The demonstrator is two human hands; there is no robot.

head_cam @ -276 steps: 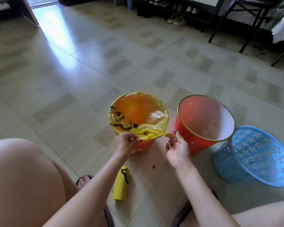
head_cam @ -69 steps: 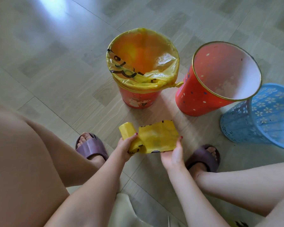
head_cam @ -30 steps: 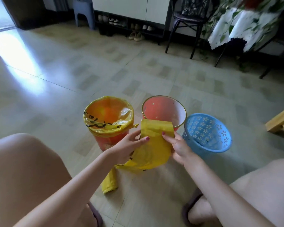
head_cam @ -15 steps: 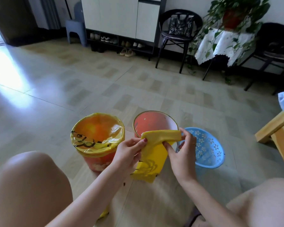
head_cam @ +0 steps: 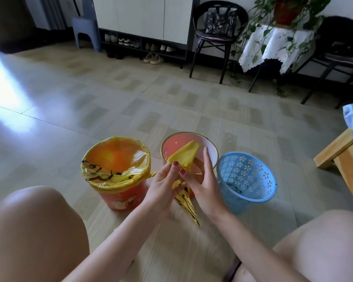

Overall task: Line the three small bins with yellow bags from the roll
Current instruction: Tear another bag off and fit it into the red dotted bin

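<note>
Pinching a folded yellow bag (head_cam: 184,157) between them, the left hand (head_cam: 161,190) and right hand (head_cam: 202,184) are holding it above the floor (head_cam: 171,102), in front of the unlined red bin (head_cam: 209,148), which is standing between the lined bin (head_cam: 118,192) and the blue bin (head_cam: 247,180).

The single head view looks forward and down from above the person's knees, close over the left hand (head_cam: 161,190) and right hand (head_cam: 204,186). Beyond the hands it takes in tiled floor (head_cam: 114,102) up to the far wall.
</note>
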